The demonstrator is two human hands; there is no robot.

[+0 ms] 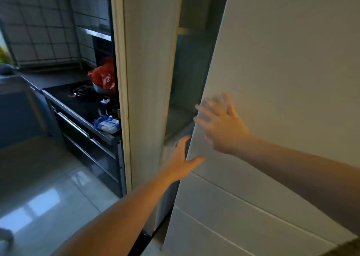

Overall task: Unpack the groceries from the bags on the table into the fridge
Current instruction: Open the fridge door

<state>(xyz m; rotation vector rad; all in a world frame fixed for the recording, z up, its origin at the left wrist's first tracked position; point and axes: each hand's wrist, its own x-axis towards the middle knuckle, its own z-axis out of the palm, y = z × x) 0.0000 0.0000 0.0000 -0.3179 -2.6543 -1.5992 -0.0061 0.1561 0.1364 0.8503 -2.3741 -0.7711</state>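
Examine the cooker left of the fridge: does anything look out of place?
Yes: a red plastic bag sits on the cooker, and a blue-and-white packet lies near its front edge, odd for a cooking surface.

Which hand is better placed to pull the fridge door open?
Probably left. The left hand is at the edge of the door, fingers past it, thumb on the front. The right hand lies open on the door face, with nothing to pull.
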